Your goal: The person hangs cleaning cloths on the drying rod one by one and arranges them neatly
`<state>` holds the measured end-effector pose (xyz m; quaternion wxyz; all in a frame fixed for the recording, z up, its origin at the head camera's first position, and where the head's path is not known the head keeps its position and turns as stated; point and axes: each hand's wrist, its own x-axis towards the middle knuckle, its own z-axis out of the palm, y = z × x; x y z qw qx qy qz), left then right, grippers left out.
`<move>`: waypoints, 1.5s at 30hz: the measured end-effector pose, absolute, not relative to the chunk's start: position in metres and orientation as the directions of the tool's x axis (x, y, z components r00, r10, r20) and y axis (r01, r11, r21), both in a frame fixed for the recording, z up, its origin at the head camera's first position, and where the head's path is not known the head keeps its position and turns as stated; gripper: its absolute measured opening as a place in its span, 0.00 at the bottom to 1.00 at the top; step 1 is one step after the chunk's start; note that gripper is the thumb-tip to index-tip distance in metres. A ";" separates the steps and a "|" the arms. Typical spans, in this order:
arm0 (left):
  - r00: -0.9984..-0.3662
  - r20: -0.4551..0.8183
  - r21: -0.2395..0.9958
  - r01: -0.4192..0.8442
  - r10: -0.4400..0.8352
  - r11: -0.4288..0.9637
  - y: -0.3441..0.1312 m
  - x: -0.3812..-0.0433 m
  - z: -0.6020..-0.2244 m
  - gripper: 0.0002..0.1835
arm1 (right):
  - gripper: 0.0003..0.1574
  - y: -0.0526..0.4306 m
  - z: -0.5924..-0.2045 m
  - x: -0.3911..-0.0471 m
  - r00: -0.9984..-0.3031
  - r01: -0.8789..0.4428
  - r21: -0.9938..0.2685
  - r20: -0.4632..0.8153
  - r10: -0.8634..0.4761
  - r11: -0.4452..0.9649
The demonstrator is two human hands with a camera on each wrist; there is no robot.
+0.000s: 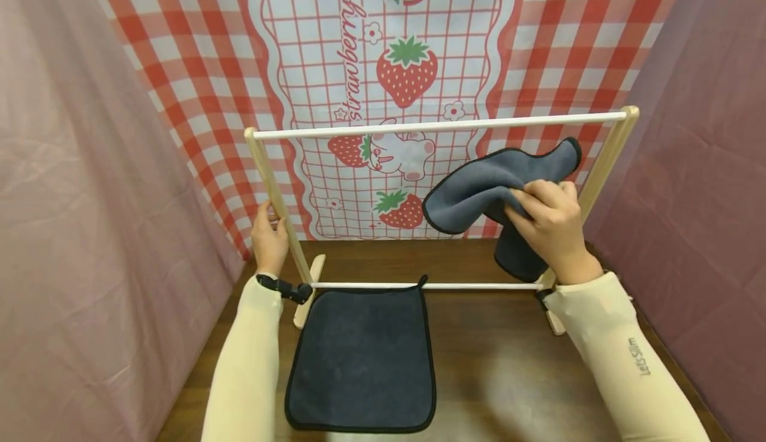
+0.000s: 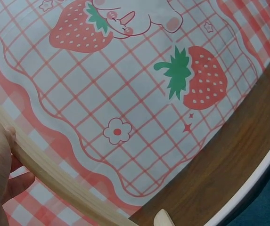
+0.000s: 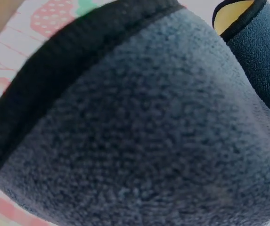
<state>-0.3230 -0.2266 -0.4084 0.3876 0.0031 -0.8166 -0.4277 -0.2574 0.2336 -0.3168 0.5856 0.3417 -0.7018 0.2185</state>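
Observation:
My right hand [image 1: 553,226] grips a dark grey cloth with black edging [image 1: 479,193], bunched and folded, in front of the rack's right side. The cloth's fuzzy surface fills most of the right wrist view, hiding the hand there. My left hand [image 1: 269,242] holds the left wooden post [image 1: 272,193] of a rack, thumb and fingers about it, as the left wrist view also shows. White bars join the posts: an upper bar [image 1: 443,125] and a lower bar [image 1: 479,286]. A second grey cloth [image 1: 362,362] is spread flat, its top edge along the lower bar.
The rack's feet, left [image 1: 303,312] and right [image 1: 556,322], stand on a brown wooden table [image 1: 473,362]. A strawberry-print checked cloth [image 1: 407,76] covers the back. Pink curtains, left [image 1: 90,229] and right [image 1: 706,196], flank the table.

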 end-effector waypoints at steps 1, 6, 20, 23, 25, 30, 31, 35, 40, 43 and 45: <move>-0.700 0.630 0.700 0.324 -0.336 0.636 -0.227 -0.323 -0.409 0.22 | 0.13 0.233 -0.313 -0.258 -0.073 -0.738 0.089 0.975 -0.211 0.669; -0.700 0.631 0.695 0.321 -0.334 0.643 -0.226 -0.323 -0.409 0.21 | 0.10 0.229 -0.296 -0.261 -0.039 -0.732 0.086 0.985 -0.168 0.675; -0.682 0.641 0.698 0.327 -0.352 0.637 -0.225 -0.325 -0.408 0.21 | 0.05 0.218 -0.242 -0.266 0.064 -0.704 0.089 0.996 -0.062 0.704; -0.686 0.636 0.702 0.322 -0.354 0.635 -0.225 -0.325 -0.407 0.21 | 0.04 0.219 -0.231 -0.272 0.056 -0.695 0.067 0.998 -0.039 0.716; -0.684 0.638 0.701 0.324 -0.354 0.635 -0.224 -0.325 -0.407 0.21 | 0.06 0.222 -0.224 -0.277 0.040 -0.687 0.052 0.999 -0.035 0.725; -0.676 0.647 0.696 0.332 -0.354 0.637 -0.225 -0.325 -0.408 0.21 | 0.11 0.229 -0.209 -0.287 -0.009 -0.667 0.028 0.999 -0.046 0.744; -0.676 0.647 0.695 0.331 -0.354 0.638 -0.225 -0.325 -0.408 0.21 | 0.11 0.230 -0.207 -0.290 -0.017 -0.659 0.026 0.999 -0.048 0.752; -0.677 0.645 0.695 0.325 -0.356 0.642 -0.224 -0.325 -0.408 0.21 | 0.14 0.233 -0.197 -0.301 -0.048 -0.626 0.028 0.996 -0.074 0.779; -0.682 0.638 0.699 0.320 -0.358 0.640 -0.223 -0.325 -0.406 0.21 | 0.17 0.240 -0.194 -0.319 -0.064 -0.591 0.088 0.986 -0.156 0.802; -0.680 0.640 0.697 0.317 -0.358 0.644 -0.224 -0.325 -0.407 0.21 | 0.19 0.243 -0.194 -0.328 -0.072 -0.559 0.141 0.973 -0.217 0.817; -0.677 0.643 0.695 0.318 -0.359 0.645 -0.224 -0.325 -0.407 0.21 | 0.20 0.244 -0.193 -0.334 -0.084 -0.531 0.172 0.964 -0.253 0.830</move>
